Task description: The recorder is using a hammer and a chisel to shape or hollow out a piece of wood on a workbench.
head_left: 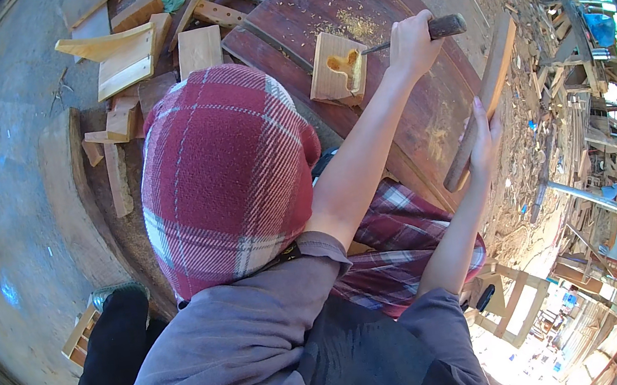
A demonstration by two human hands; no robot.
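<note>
My left hand (412, 46) is closed round a chisel (448, 26). Its dark handle sticks out past the fist, and the narrow blade reaches the edge of a pale wooden block (324, 77). An irregular hollow is cut into the block's top, with its inside yellowish. Under the block lies a reddish-brown wooden panel (441, 101), sprinkled with shavings. To the right, my right hand (485, 136) grips a long wooden bar (496, 68), which slants upward, apart from the chisel. Some of its fingers are hidden behind the bar.
Left of my arms rises a large rounded shape in red-and-white plaid cloth (230, 156), hiding what lies behind. Cut wood pieces (128, 64) are heaped at upper left. A black trouser leg (109, 363) shows at lower left. Scraps litter the ground at right, near a metal pipe (606, 204).
</note>
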